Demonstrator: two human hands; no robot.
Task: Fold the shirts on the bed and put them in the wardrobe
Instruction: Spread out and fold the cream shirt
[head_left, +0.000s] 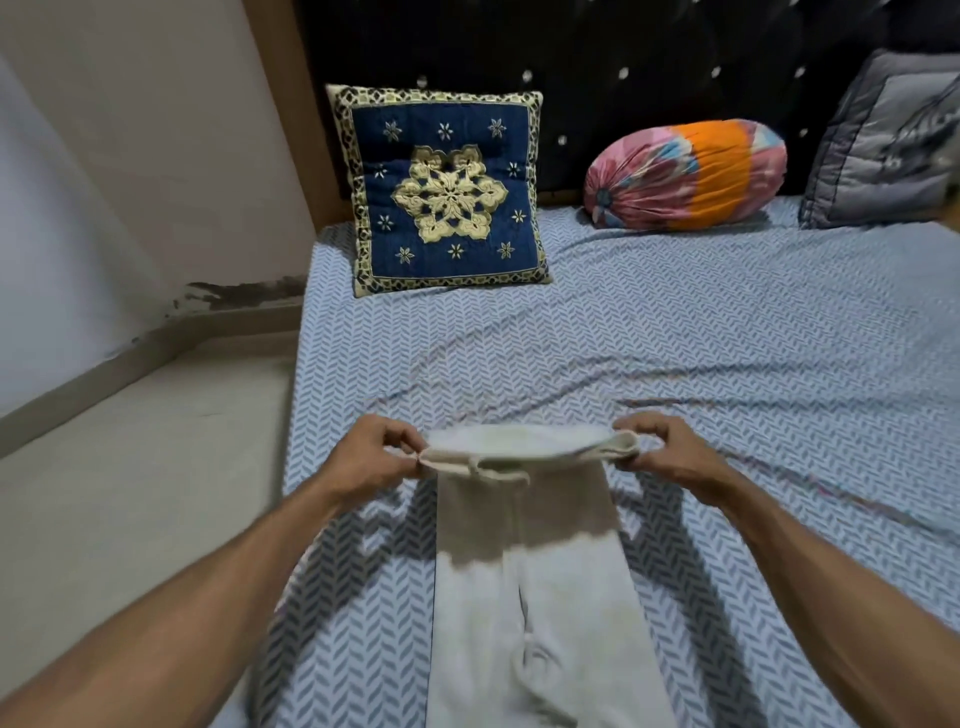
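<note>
Nearest to me lies the pale shirt (524, 587) — a long narrow strip already folded lengthwise, running straight away from my chest toward the headboard (597, 57) across the patterned bedsheet (727, 322). Its near end falls out of view below me; its far end is lifted off the sheet.

That far end is where my grip sits. My left hand (371, 454) pinches the left corner of the raised edge between thumb and curled fingers, and my right hand (667, 452) pinches the right corner the same way; both are closed on cloth, not open. The edge stretches taut between them, crosswise to the strip's long axis.

So the relation that matters: the body of the shirt lies from the grip back toward me, along the axis of the strip. Both hands are level with each other and equally near — neither leads. I judge the step in hand is an end-over-end fold, bringing the held edge toward me over the part that rests flat. It calls for both corners travelling together, or the fold skews.

Beyond the shirt, against the headboard, stand a blue cushion (441, 192) to the left, a striped bolster (685, 174) in the middle and a grey pillow (888, 140) to the right, all well apart from it. No wardrobe shows, and I see no container of any kind, nor any other shirt on the sheet.
</note>
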